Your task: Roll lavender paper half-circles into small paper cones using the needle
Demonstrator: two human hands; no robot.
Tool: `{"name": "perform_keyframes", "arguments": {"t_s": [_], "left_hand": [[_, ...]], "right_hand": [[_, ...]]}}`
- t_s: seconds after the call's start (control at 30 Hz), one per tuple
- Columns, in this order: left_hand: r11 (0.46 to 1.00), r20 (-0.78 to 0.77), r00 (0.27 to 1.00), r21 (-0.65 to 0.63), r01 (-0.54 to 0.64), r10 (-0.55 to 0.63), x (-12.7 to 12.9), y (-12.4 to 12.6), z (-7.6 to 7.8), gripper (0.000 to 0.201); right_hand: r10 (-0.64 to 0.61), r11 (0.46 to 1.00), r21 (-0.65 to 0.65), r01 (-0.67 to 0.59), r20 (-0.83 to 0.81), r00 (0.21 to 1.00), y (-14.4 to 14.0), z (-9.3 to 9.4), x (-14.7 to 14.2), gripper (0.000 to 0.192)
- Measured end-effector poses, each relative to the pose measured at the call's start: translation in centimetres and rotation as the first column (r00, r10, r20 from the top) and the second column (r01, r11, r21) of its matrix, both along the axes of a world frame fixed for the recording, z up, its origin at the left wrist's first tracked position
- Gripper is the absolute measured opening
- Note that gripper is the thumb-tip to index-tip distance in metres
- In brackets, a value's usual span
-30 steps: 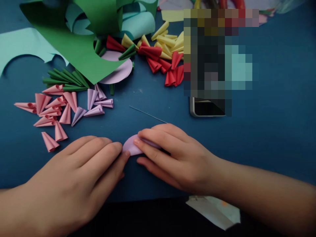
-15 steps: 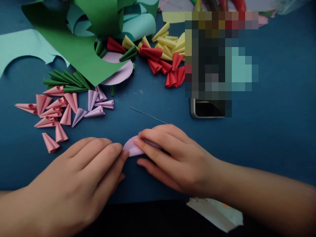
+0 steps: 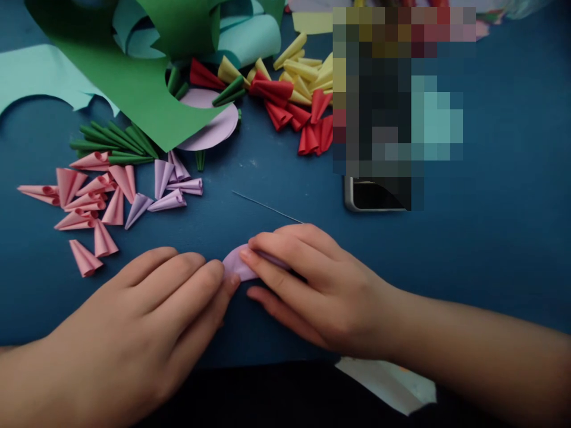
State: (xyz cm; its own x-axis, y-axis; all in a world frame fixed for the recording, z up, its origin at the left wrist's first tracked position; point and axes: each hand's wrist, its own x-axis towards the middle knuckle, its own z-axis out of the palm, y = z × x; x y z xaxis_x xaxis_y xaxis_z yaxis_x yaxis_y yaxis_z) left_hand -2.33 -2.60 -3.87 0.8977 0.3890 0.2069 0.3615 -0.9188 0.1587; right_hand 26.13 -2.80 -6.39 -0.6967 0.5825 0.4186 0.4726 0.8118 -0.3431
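A folded piece of purple paper [image 3: 239, 266] with a curved upper edge lies low over the blue table, between my two hands. My left hand [image 3: 173, 303] grips its left end, thumb on the near edge and the fingers bent together. From the other side my right hand [image 3: 307, 279] presses on the paper with two fingertips, its thumb apart below; part of the paper is hidden beneath those fingers. Just beyond my right hand lies a thin needle-like wire [image 3: 267, 207]. Small lilac paper cones [image 3: 167, 200] rest past my left hand, beside pink paper cones [image 3: 104, 239].
Dark green cones [image 3: 118, 139], red cones [image 3: 272, 92] and yellow cones [image 3: 301, 71] lie farther back. A cut green sheet [image 3: 129, 89] partly covers purple paper discs [image 3: 218, 128]. A phone-like object [image 3: 375, 196], mostly pixelated, is at right. White paper [image 3: 392, 380] shows below the table edge.
My left thumb has slid slightly right along the paper's near edge. The view has shifted a little, so the cones and sheets appear slightly farther left and higher. My right hand stays nearly still.
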Motion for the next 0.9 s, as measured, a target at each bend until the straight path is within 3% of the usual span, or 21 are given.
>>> {"name": "perform_keyframes", "arguments": {"t_s": [0.37, 0.67, 0.9], "left_hand": [[0.998, -0.021, 1.0, -0.061, -0.018, 0.017, -0.5, -0.7, -0.5, 0.044], [0.993, -0.03, 0.996, -0.08, -0.084, 0.082, -1.0, -1.7, -0.3, 0.041], [0.994, 0.029, 0.995, -0.057, -0.093, 0.095, -0.2, -0.9, 0.2, 0.026]], "right_hand": [[-0.029, 0.998, 0.052, 0.023, 0.118, 0.993, -2.0, 0.7, 0.6, 0.034], [-0.103, 0.984, 0.159, 0.076, 0.163, 0.981, -2.1, 2.1, 1.6, 0.015], [-0.222, 0.973, 0.096, 0.211, 0.122, 0.967, -1.0, 1.4, 1.2, 0.035]]}}
